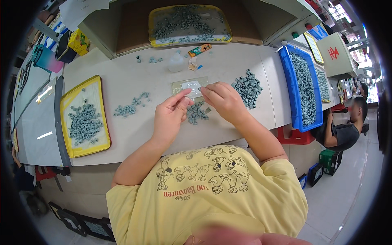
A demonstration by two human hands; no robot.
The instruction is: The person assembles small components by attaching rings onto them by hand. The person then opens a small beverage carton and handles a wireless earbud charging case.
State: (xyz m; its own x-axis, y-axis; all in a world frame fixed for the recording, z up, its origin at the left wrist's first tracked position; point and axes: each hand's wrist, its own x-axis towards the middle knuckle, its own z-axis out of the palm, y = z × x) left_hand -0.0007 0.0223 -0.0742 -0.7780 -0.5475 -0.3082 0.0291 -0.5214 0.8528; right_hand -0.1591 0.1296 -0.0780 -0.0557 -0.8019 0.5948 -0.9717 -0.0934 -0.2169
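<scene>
- At the middle of the pale counter (pixel 122 77), my left hand (pixel 169 116) and right hand (pixel 223 101) meet over a small heap of grey-green parts (pixel 197 113).
- My left grip is pinched, thumb against forefinger, apparently on one tiny part; the piece itself is too small to make out.
- My right grip is curled with the fingertips drawn together toward the left; I cannot tell whether it holds anything.
- Just beyond my fingers lies a flat clear jig plate (pixel 190 86), with a small clear bottle (pixel 176 62) farther back.
- I judge these parts light, hard and easy to fumble, so fingertip pinches across the sides suit them best.
- More parts lie around: a bigger pile (pixel 248 87) to my right, a yellow tray (pixel 67 118) to my left, a blue bin (pixel 290 94) at the far right.
</scene>
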